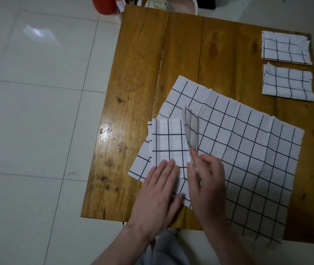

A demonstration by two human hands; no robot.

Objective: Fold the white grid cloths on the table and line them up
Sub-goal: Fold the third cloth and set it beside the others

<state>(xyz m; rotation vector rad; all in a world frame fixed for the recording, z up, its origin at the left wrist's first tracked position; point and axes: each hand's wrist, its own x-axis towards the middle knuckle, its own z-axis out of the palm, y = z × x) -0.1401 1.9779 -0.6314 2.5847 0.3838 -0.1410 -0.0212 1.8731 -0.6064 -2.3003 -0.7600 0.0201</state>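
Head view: folding a white, black-gridded cloth on the wooden plank table (133,92).
The left hand (158,192) presses flat, fingers together, on the half-folded cloth (168,142); the right hand (206,180) pinches its raised flap. Beneath lies a spread grid cloth (247,159); two folded grid squares (286,47) sit far right.

Both forearms were bare from wrist to the bottom edge of the view, with no sleeve, watch, ring or bracelet on them. The bare left hand (159,190) showed its back, with four fingers and the thumb all uncovered. The bare right hand (206,180) also wore no glove, and one short, unpainted fingernail showed on it. Between the two forearms lay a patch of light grey fabric garment (164,249), softly creased, belonging to the person's clothing.
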